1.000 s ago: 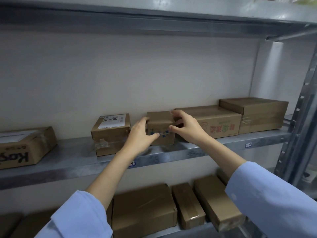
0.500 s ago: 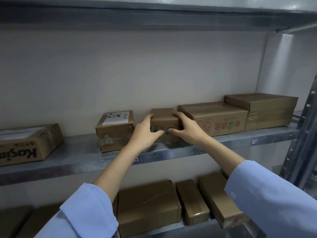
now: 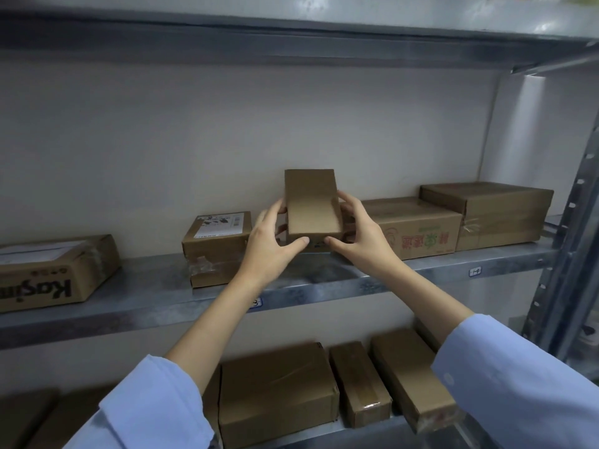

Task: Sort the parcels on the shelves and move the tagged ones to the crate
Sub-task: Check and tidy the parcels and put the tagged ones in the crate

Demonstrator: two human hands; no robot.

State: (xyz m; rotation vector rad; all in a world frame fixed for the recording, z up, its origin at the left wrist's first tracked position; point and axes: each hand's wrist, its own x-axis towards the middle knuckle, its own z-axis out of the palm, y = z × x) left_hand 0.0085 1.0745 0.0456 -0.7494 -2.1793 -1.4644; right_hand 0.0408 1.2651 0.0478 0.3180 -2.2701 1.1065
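**A:** Only the head cam to go on. How far along is the sort?

**B:** Early, I'd say. The crate isn't in shot, so nothing shows as moved over. Both hands are on one small box (image 3: 312, 209) at the middle of the middle shelf (image 3: 324, 280), back near the wall. The left hand (image 3: 274, 244) has its grip clamped on the box's left side and the right hand (image 3: 359, 241) is clamped on the right side, with both thumbs on the near end. The box is tipped up so its top faces the camera. That top looks like plain cardboard, no tag I can see. Can't tell if its near edge touches the shelf or sits just off it.

**A:** So a check, not a carry?

**B:** That's my read. My guess is it goes back down unless a tag turns up on another face.

**A:** What else is on there?

**B:** Same shelf:
- A lettered box (image 3: 55, 270) sits at the left end.
- A labelled box (image 3: 215, 244) is just left of the hands, near the front edge. It has a white label on top, so it's my bet for a tagged one.
- A printed box (image 3: 418, 228) is right of the hands.
- A taped box (image 3: 486, 212) is at the right end, touching the printed one.

The lower shelf (image 3: 337, 431) holds a big box (image 3: 275, 393), a slim box (image 3: 359, 384) and a long box (image 3: 411, 377) side by side, plus dark shapes at the left end that I can't make out. All of that looks left to go through.
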